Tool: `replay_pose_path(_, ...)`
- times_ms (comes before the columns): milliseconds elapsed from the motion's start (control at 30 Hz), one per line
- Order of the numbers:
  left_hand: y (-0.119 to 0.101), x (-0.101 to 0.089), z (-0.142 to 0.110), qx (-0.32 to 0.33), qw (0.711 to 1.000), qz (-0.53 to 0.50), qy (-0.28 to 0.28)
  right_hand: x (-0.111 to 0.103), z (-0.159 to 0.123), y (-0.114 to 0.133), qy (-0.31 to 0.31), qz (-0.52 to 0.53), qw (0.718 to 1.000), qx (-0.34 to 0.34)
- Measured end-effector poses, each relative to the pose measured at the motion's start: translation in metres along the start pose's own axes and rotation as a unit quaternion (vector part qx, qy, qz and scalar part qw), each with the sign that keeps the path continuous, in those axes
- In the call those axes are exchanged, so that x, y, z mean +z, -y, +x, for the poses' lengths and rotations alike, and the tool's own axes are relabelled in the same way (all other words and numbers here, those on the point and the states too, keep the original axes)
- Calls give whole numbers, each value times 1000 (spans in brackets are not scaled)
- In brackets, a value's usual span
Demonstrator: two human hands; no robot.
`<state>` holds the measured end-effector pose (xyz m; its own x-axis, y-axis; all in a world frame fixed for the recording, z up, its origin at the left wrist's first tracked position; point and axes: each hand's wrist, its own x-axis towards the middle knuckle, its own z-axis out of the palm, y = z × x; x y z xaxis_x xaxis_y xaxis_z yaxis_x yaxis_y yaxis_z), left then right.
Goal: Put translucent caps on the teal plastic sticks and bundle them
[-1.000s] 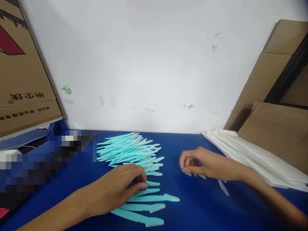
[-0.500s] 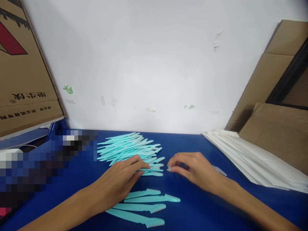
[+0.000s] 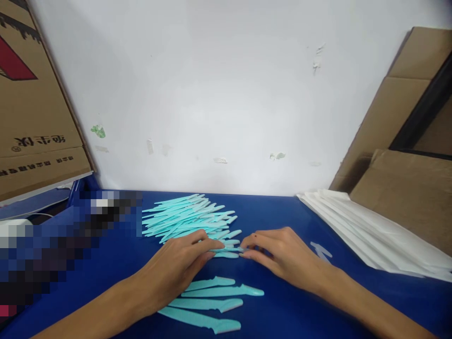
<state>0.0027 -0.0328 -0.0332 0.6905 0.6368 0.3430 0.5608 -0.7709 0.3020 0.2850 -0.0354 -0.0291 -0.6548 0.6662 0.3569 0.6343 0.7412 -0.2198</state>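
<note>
My left hand [image 3: 183,256] pinches a turquoise eyebrow razor [image 3: 231,250] between thumb and fingertips, its blade end pointing right. My right hand [image 3: 278,252] is closed at that end, its fingertips around a small clear blade cap [image 3: 243,250] that meets the razor; how far the cap sits over the blade is too small to tell. Beyond my left hand lies a pile of turquoise razors [image 3: 190,217]. Nearer me, several razors [image 3: 226,326] are laid out separately, some partly under my left hand. To the right of my right hand lie loose clear caps [image 3: 322,251].
A blue tabletop [image 3: 282,310] carries everything and meets a white wall [image 3: 226,94]. White sheets or bags [image 3: 353,230] are stacked at the right beside brown cardboard [image 3: 406,197]. A printed carton [image 3: 38,113] stands at the left, above a blurred-out area [image 3: 70,240].
My left hand has lifted a razor from the near row and moved slightly away from me. My right hand has come left from the loose caps, bringing a clear cap to the razor's end.
</note>
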Motion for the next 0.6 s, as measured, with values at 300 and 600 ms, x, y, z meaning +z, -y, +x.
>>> replay_pose_path(300,-3,4,-2,10,998,-30,-49,9,1,13,-58,-26,997,-43)
replay_pose_path(600,26,-1,2,-20,990,103,-92,-17,1,-21,-100,-89,989,62)
